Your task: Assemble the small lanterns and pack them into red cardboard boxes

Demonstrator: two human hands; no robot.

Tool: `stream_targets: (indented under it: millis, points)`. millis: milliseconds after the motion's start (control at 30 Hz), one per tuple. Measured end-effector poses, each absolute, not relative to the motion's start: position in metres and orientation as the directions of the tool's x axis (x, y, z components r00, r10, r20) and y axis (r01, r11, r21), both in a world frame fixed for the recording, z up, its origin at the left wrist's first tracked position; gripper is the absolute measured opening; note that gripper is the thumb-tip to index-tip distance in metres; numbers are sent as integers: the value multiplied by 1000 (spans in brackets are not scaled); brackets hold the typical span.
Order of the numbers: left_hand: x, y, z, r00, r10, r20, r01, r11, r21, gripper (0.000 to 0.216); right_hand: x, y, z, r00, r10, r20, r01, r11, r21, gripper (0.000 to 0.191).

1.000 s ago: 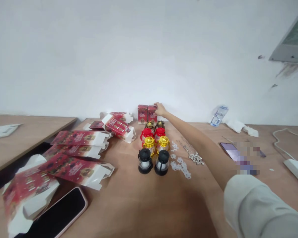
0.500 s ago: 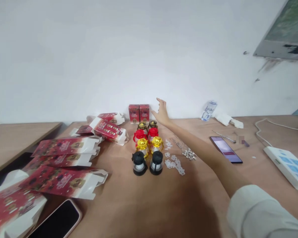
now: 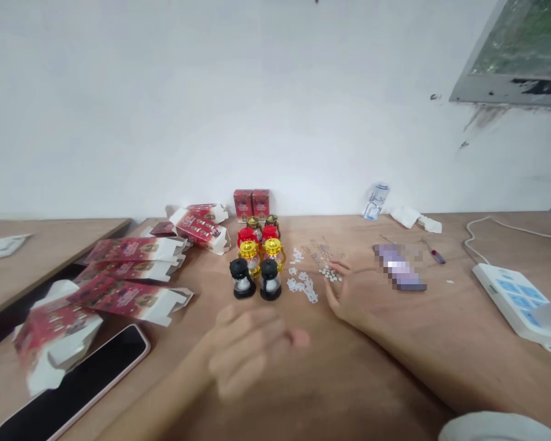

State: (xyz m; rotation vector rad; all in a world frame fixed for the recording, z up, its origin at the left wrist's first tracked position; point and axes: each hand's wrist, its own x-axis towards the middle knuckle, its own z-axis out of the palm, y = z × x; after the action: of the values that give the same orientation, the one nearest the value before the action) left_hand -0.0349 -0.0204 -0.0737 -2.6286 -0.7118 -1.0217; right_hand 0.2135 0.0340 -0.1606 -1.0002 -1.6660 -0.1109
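Observation:
Small toy lanterns stand in two rows on the wooden table: black ones in front, gold and red behind. Two small red boxes stand against the wall behind them. My left hand hovers low in front of the lanterns, blurred, fingers stretched out and holding nothing. My right hand is open, palm up, near a heap of small metal parts and white plastic pieces.
Flattened and open red cartons lie at the left. A black phone in a pink case lies near the front left. Another phone, a white power strip with cable, and crumpled plastic sit at the right.
My right hand drew back from the red boxes at the wall to the table's middle. My left hand came into view in front of the lanterns.

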Motion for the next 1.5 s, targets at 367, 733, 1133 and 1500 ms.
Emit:
stream_targets:
  millis: [367,733,1133,1500]
  points:
    - [-31,32,-63,901,342,267,429,-792,-435,25,220,28,-170,-216,469,856,731,659,-176,34]
    - [9,49,-118,870,422,254,492,-725,-483,42,223,22,-167,-301,566,767,792,596,-130,22]
    - [10,-16,-71,726,335,600,655,-601,-458,33,230,12,-165,-357,646,674,807,577,-126,21]
    - [-9,-8,-133,206,652,730,637,-656,406,63,226,15,-167,-465,740,487,825,562,-65,24]
